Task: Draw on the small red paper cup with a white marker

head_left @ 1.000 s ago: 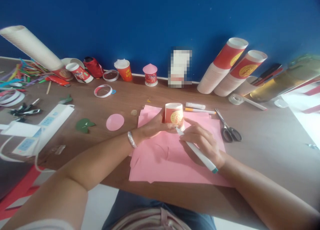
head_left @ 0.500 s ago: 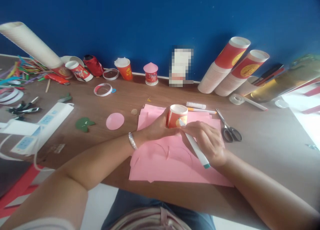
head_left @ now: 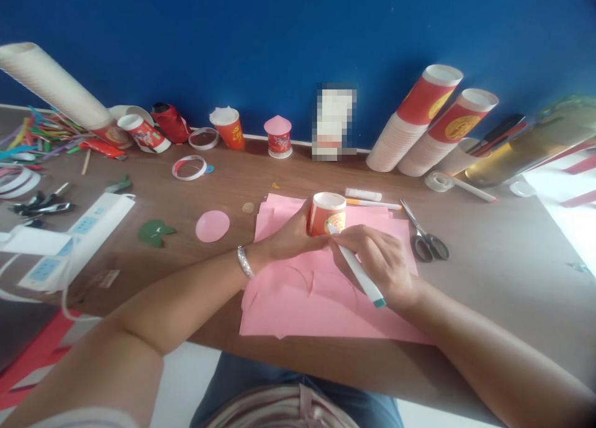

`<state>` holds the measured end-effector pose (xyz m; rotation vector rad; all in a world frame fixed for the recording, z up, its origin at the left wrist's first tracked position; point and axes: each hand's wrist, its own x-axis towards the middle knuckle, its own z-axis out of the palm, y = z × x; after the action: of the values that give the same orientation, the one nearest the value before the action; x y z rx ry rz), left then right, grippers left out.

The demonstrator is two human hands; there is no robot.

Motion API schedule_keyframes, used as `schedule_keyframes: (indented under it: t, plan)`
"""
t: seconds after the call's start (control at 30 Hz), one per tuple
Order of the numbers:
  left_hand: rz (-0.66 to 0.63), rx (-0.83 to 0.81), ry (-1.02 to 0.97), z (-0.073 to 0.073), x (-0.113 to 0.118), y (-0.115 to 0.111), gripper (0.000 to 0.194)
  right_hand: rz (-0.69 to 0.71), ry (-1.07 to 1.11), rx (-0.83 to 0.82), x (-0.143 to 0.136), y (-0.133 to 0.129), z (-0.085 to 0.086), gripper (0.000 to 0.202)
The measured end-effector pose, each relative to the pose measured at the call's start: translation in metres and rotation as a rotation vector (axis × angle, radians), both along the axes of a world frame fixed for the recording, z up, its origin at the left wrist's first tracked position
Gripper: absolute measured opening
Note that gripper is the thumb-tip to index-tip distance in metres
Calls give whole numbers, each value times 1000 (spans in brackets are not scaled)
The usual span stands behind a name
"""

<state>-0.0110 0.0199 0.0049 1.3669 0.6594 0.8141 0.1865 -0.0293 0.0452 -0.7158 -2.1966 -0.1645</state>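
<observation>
A red paper cup [head_left: 321, 220] with a yellow emblem stands upright over the pink paper sheets [head_left: 288, 310], my left hand [head_left: 295, 234] closed round its left side and base. My right hand [head_left: 384, 260] grips a white marker [head_left: 361, 273] with a green end cap, its tip against or very close to the cup's lower front. Exact contact at the tip is too small to tell. Curved lines show on the top pink sheet. A pink paper disc [head_left: 213, 226] lies left of the sheets.
Scissors [head_left: 426, 238], an orange-and-white marker [head_left: 375, 204] and a glue stick [head_left: 363, 194] lie beyond and right of the sheets. Stacked paper cups [head_left: 421, 123] lean on the blue wall. A small cup with pink cone roof [head_left: 278, 139] stands behind. A power strip [head_left: 79, 241] lies left.
The view has shifted slightly. Both hands keep their hold on the cup and marker; the marker's tip sits slightly lower on the cup's front.
</observation>
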Motion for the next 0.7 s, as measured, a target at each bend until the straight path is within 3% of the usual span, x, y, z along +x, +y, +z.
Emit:
schedule_keyframes:
  t: [0.27, 0.7]
  plan:
    - [8, -20, 11, -1, -2, 1, 64, 9, 5, -42, -3, -2, 0, 16]
    - [18, -84, 7, 4, -2, 1, 74, 30, 2, -6, -3, 0, 1, 14]
